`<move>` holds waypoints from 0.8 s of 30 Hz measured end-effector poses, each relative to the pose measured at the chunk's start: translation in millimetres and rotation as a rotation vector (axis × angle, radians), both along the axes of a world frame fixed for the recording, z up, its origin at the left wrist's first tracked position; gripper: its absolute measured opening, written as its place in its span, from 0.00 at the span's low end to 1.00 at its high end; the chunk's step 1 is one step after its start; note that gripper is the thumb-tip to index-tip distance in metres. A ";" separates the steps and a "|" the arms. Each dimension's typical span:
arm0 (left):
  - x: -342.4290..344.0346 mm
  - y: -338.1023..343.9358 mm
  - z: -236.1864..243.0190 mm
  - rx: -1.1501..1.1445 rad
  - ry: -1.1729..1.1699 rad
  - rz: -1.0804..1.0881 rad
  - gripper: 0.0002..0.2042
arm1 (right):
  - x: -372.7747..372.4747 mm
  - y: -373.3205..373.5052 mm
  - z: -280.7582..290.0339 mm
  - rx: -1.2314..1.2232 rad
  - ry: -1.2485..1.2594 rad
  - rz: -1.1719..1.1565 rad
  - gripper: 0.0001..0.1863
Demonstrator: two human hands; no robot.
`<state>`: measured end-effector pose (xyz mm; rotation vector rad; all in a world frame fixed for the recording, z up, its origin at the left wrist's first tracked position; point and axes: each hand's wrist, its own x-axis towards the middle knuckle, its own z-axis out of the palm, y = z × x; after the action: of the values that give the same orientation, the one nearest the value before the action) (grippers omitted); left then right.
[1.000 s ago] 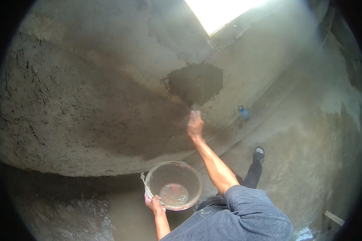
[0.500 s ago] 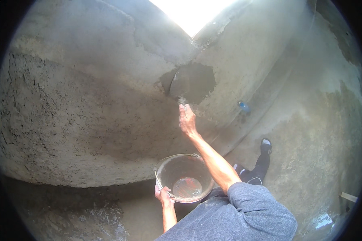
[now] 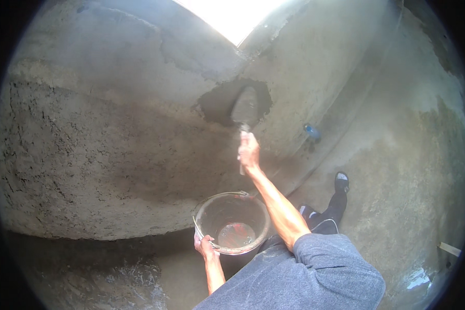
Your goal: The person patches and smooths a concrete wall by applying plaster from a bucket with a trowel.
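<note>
Rightward over the wall (image 3: 88, 155), we have shifted our trowel (image 3: 246, 106) below a bright opening's corner. Near the wall's lower edge, we hold our bucket (image 3: 209, 222), left hand (image 3: 205, 245) gripping its left rim; our right hand (image 3: 249, 150) clasps the trowel.

Open leftward along the wall (image 3: 103, 150) — bucket (image 3: 232, 211) blocks below.

Trowel (image 3: 247, 106) beyond bucket (image 3: 232, 207), bottle (image 3: 311, 131) right of trowel
</note>
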<state>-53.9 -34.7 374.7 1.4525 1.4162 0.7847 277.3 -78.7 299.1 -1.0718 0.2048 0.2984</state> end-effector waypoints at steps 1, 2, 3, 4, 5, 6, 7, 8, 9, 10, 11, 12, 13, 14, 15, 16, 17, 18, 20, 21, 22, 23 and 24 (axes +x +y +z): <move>5.2 -6.2 3.6 -0.004 0.006 -0.021 0.34 | -0.1 3.8 1.6 -0.088 -0.105 0.000 0.20; 9.4 -9.1 6.8 0.003 0.005 -0.031 0.35 | -0.6 7.4 18.7 -0.099 -0.155 -0.067 0.22; 10.2 -9.2 6.7 0.006 0.009 -0.026 0.35 | -0.9 10.2 35.5 -0.109 -0.205 -0.133 0.23; 11.3 -9.7 8.4 -0.010 -0.014 -0.025 0.34 | 1.3 17.9 37.5 -0.135 -0.158 -0.085 0.28; 12.3 -10.4 10.2 -0.026 -0.037 -0.024 0.34 | 0.9 18.5 34.5 -0.131 -0.153 -0.084 0.28; 12.2 -12.6 12.0 -0.022 -0.032 -0.021 0.34 | 0.2 17.3 30.2 -0.138 -0.087 -0.031 0.30; 15.3 -17.2 15.6 -0.022 0.000 -0.007 0.34 | 0.8 17.4 27.2 -0.143 -0.025 0.024 0.32; 25.0 -21.5 16.0 -0.035 0.037 -0.026 0.35 | 6.2 33.0 -14.5 -0.202 -0.018 -0.152 0.34; 19.7 -16.5 15.5 -0.022 0.032 -0.006 0.35 | -0.2 32.5 -18.9 -0.195 0.074 -0.076 0.34; 16.3 -16.0 11.8 -0.016 0.024 -0.032 0.35 | 3.4 31.2 -47.8 -0.200 0.137 -0.052 0.32; 17.6 -17.1 10.3 -0.012 0.013 -0.059 0.35 | 10.8 29.1 -76.0 -0.205 0.197 -0.031 0.31; 14.4 -16.8 12.8 -0.006 0.011 -0.044 0.35 | 8.9 21.7 -77.2 -0.080 0.309 0.011 0.29; 13.5 -19.4 16.6 -0.007 0.014 -0.026 0.36 | 7.8 9.0 -78.6 0.040 0.423 0.045 0.27; 18.7 -20.5 17.6 -0.013 0.015 -0.027 0.36 | 10.8 -1.4 -94.3 0.167 0.550 0.064 0.25; 21.1 -19.9 17.1 -0.021 0.014 -0.040 0.36 | 13.5 -9.0 -108.4 0.172 0.613 0.058 0.21; 18.8 -18.2 17.3 -0.023 0.007 -0.039 0.36 | 2.5 -11.8 -109.2 0.150 0.573 0.027 0.19; 19.2 -18.7 17.8 -0.024 -0.002 -0.036 0.36 | -4.4 -18.6 -102.0 0.129 0.532 0.000 0.18; 21.9 -18.4 16.3 -0.016 -0.009 -0.033 0.37 | -2.2 -21.3 -94.7 0.127 0.533 0.005 0.18; 20.2 -16.1 14.9 -0.014 0.010 -0.019 0.36 | -8.1 -26.9 -58.8 0.270 0.381 -0.013 0.17; 17.7 -16.6 15.7 -0.010 0.022 -0.011 0.36 | -9.0 -17.7 -55.8 0.236 0.313 0.007 0.17; 19.8 -15.5 14.4 -0.006 0.024 -0.009 0.36 | -7.5 -10.3 -42.4 0.251 0.285 0.031 0.19; 21.0 -17.7 14.0 -0.018 0.006 -0.024 0.36 | -8.3 -7.5 -31.8 0.259 0.265 0.048 0.20; 22.1 -19.8 13.6 -0.029 -0.013 -0.038 0.36 | -7.3 12.1 -42.6 0.112 0.202 -0.005 0.22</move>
<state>-31.8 -54.5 388.4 1.4456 1.3810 0.7449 270.0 -66.7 256.5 -0.9300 0.3668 0.4093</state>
